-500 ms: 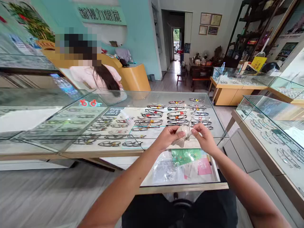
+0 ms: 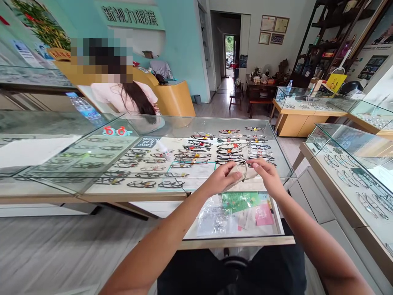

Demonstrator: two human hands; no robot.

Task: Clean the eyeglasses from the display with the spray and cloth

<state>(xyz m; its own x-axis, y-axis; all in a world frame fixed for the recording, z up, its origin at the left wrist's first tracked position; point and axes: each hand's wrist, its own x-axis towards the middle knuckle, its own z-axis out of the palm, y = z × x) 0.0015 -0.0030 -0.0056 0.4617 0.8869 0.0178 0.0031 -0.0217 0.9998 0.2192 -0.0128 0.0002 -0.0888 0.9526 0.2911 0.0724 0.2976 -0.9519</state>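
Over the front edge of the glass display case, my left hand (image 2: 223, 179) is closed round a beige cleaning cloth (image 2: 233, 170), thumb on top. A thin-framed pair of eyeglasses (image 2: 245, 177) stands edge-on between my hands, with part of it inside the cloth. My right hand (image 2: 266, 172) pinches the eyeglasses near their upper part, and some cloth hangs behind its fingers. Which part of the frame the fingers grip is too small to make out. Below my hands is an open drawer (image 2: 233, 241) with papers and plastic bags in it.
The display case (image 2: 196, 186) holds rows of eyeglasses. On its glass top are a small white bottle (image 2: 165, 150), a red trial frame (image 2: 116, 130) and a water bottle (image 2: 86, 108). A person (image 2: 124, 96) sits beyond it. Another display case (image 2: 353, 176) stands at the right.
The cloth, bunched up between both hands before, is now spread out, and the eyeglasses show more edge-on. My right fingers have shifted slightly along the frame.
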